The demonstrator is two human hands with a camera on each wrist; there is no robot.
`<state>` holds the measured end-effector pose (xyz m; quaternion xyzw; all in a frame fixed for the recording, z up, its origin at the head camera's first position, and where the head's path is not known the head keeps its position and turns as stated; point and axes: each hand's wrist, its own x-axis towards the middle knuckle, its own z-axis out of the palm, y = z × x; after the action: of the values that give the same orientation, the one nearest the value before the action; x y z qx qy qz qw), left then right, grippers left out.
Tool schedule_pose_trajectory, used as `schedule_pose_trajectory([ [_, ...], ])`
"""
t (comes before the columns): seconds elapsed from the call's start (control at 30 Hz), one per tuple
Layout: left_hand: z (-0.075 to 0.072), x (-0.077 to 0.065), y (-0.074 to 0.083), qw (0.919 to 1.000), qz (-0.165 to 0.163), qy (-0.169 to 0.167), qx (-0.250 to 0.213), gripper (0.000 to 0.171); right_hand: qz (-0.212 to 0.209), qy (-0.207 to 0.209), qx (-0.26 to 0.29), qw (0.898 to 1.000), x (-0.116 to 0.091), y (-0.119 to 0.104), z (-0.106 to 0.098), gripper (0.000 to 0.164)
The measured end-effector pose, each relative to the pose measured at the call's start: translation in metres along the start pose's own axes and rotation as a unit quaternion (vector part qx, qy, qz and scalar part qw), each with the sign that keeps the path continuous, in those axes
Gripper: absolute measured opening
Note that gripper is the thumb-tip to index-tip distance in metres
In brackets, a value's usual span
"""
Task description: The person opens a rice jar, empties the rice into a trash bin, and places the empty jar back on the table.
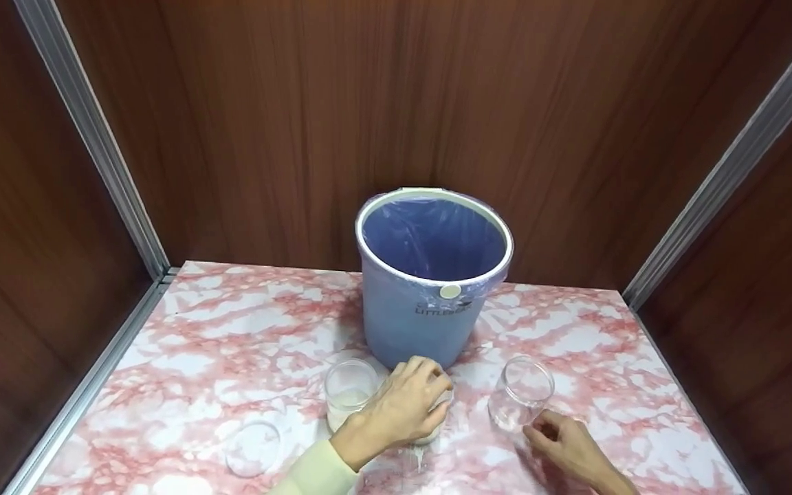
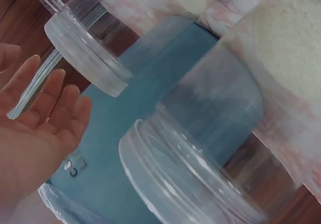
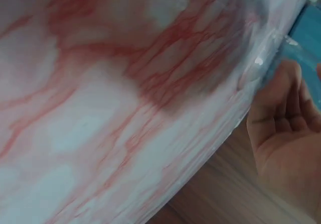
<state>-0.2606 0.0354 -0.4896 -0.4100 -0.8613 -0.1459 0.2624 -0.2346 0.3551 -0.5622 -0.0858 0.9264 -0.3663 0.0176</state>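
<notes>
My left hand [image 1: 403, 402] reaches over a clear jar [image 1: 430, 438] with pale contents, largely covering it in the head view. In the left wrist view its fingers [image 2: 52, 101] are loosely bent, apart from the nearby jar rim. Left of that hand stands another clear jar [image 1: 351, 385] with pale, fine-looking contents low inside. A third clear jar [image 1: 523, 388], seemingly empty, stands on the right. My right hand [image 1: 568, 443] is beside its base, fingers loosely curled; I see nothing held, and contact with the jar cannot be made out.
A blue bin [image 1: 416, 323] with a clear liner stands behind the jars. A clear round lid [image 1: 253, 448] lies at front left on the marbled table [image 1: 231, 330]. White streaks [image 1: 418, 457] show in front of the middle jar. Brown panels [image 1: 300, 124] enclose the table.
</notes>
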Motion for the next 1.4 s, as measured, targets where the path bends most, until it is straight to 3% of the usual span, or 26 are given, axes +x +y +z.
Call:
schedule_pose_trajectory([
  [0.17,0.007,0.002,-0.002,0.997,-0.023,-0.074,0.01,0.036,-0.076,-0.061,0.089,0.991,0.003,-0.009,0.015,0.018],
  [0.33,0.013,0.004,-0.002,0.9897,-0.048,-0.135,0.009,0.052,-0.136,-0.067,0.076,0.985,0.008,-0.026,0.033,0.032],
  [0.63,0.02,0.007,-0.001,0.9715,-0.11,-0.21,0.0,0.064,-0.148,-0.119,0.068,0.98,0.024,-0.044,0.05,0.061],
  [0.93,0.018,0.013,0.005,0.9774,-0.073,-0.195,0.037,0.066,-0.142,-0.116,0.093,0.979,0.033,-0.053,0.059,0.06],
  [1.03,0.012,0.012,0.008,0.9828,-0.062,-0.171,0.03,0.063,-0.143,-0.119,0.1,0.977,0.032,-0.058,0.062,0.06],
  [1.13,-0.002,0.015,0.011,0.9913,-0.04,-0.125,0.01,0.059,-0.159,-0.115,0.107,0.975,0.03,-0.065,0.062,0.067],
  [1.27,-0.024,0.021,0.018,0.9967,-0.001,-0.075,-0.03,0.062,-0.191,-0.125,0.162,0.96,0.026,-0.079,0.057,0.086],
  [1.4,-0.043,0.025,0.024,0.9966,0.032,-0.045,-0.06,0.058,-0.227,-0.142,0.249,0.931,0.018,-0.096,0.052,0.094],
])
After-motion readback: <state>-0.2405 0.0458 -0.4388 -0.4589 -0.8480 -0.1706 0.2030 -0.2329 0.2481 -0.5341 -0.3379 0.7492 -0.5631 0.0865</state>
